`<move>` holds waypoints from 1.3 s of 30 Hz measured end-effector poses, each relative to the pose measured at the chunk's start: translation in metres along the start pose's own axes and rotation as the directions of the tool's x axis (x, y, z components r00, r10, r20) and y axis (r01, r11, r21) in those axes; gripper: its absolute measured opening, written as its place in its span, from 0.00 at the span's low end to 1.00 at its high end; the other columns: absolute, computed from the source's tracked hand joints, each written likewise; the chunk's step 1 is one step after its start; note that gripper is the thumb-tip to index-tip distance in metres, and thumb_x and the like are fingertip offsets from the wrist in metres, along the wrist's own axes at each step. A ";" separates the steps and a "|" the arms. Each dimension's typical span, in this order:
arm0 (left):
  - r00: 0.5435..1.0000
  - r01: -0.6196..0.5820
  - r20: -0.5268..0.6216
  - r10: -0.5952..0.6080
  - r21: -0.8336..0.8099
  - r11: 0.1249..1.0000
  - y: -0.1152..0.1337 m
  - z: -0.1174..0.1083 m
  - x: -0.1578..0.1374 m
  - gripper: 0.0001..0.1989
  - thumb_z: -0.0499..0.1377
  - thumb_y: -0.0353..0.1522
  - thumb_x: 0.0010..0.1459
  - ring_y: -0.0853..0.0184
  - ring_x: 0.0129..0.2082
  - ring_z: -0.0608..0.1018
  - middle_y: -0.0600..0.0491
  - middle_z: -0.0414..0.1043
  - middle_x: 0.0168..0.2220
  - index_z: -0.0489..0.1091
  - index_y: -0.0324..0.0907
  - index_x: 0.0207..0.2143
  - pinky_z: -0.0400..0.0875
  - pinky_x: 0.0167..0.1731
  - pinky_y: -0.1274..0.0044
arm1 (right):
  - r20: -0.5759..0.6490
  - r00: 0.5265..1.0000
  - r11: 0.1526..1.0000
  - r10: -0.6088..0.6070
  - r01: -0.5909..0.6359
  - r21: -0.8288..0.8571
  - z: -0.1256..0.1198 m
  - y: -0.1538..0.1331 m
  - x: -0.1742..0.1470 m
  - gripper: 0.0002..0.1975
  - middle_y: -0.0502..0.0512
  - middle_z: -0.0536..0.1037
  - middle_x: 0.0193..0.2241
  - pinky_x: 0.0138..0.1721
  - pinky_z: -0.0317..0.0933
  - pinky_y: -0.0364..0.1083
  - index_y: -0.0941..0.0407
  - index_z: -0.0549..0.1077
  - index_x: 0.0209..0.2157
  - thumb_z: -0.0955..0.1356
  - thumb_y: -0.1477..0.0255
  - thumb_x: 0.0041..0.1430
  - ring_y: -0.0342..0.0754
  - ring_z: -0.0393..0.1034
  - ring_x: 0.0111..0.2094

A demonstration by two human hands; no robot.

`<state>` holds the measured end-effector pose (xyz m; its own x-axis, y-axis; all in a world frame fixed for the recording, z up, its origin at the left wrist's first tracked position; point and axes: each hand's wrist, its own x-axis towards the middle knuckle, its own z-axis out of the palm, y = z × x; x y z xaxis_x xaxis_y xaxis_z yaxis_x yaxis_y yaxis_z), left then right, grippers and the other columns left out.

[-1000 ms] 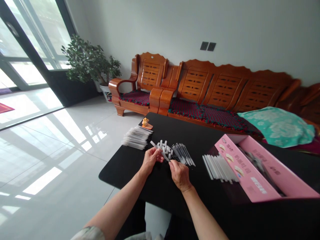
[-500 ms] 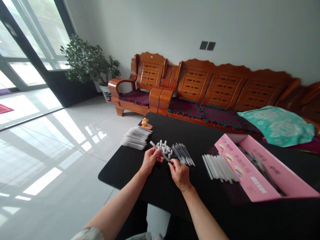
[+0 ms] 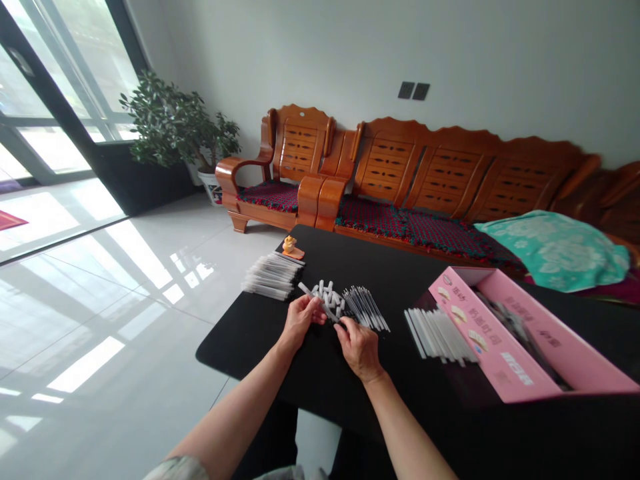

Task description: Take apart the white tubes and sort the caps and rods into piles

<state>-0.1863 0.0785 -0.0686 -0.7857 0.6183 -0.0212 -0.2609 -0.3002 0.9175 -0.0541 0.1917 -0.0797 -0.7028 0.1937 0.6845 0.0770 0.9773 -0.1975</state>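
My left hand (image 3: 300, 321) is closed around a slim white pen (image 3: 305, 289), whose far end sticks out up and to the left. The fingertips of my right hand (image 3: 360, 347) are pinched at the pen's near end; the exact part between them is too small to make out. Just beyond my hands lies a loose heap of short white pen caps (image 3: 327, 291). Beside the heap, thin dark pen refills (image 3: 367, 309) are laid out in a row. Frosted white pens (image 3: 273, 275) are stacked at the table's left edge, and more white tubes (image 3: 437, 335) lie to the right.
The black table (image 3: 245, 333) ends at a rounded left corner. A small orange figurine (image 3: 290, 245) stands near its far edge. On the right is an open pink box (image 3: 510, 360) with grey contents. A wooden sofa (image 3: 450, 173) runs behind the table.
Almost nothing differs. Both hands keep their hold on the pen, and my right fingers have shifted only slightly at its near end.
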 end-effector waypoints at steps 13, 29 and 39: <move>1.000 -0.016 0.017 0.016 -0.001 1.000 -0.001 -0.001 0.000 0.22 0.65 0.46 0.51 0.70 0.21 0.77 0.52 0.74 0.24 0.71 0.35 0.33 0.73 0.22 0.80 | 0.011 1.000 1.000 -0.004 0.004 0.027 0.003 0.002 -0.002 0.12 0.53 0.77 0.23 0.26 0.57 0.43 0.58 0.73 0.36 0.60 0.72 0.68 0.44 0.72 0.22; 1.000 -0.027 0.008 0.027 0.000 1.000 -0.004 -0.002 0.002 0.22 0.65 0.46 0.51 0.69 0.21 0.77 0.51 0.75 0.25 0.71 0.34 0.34 0.74 0.22 0.79 | 0.031 0.999 0.999 0.034 -0.034 0.011 0.003 0.004 -0.003 0.12 0.52 0.76 0.21 0.26 0.55 0.42 0.59 0.74 0.36 0.60 0.72 0.67 0.44 0.71 0.21; 0.988 -0.058 -0.146 0.049 -0.060 0.997 -0.002 -0.006 0.004 0.20 0.66 0.45 0.49 0.70 0.20 0.76 0.53 0.73 0.21 0.71 0.35 0.31 0.73 0.22 0.79 | -0.032 0.990 0.991 0.134 -0.135 -0.023 -0.004 0.004 -0.003 0.10 0.51 0.77 0.22 0.28 0.54 0.41 0.58 0.74 0.34 0.62 0.71 0.64 0.43 0.70 0.22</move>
<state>-0.1924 0.0777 -0.0732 -0.8710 0.4901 -0.0345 -0.2482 -0.3783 0.8918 -0.0486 0.1958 -0.0798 -0.6633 0.3260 0.6736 0.1872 0.9438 -0.2723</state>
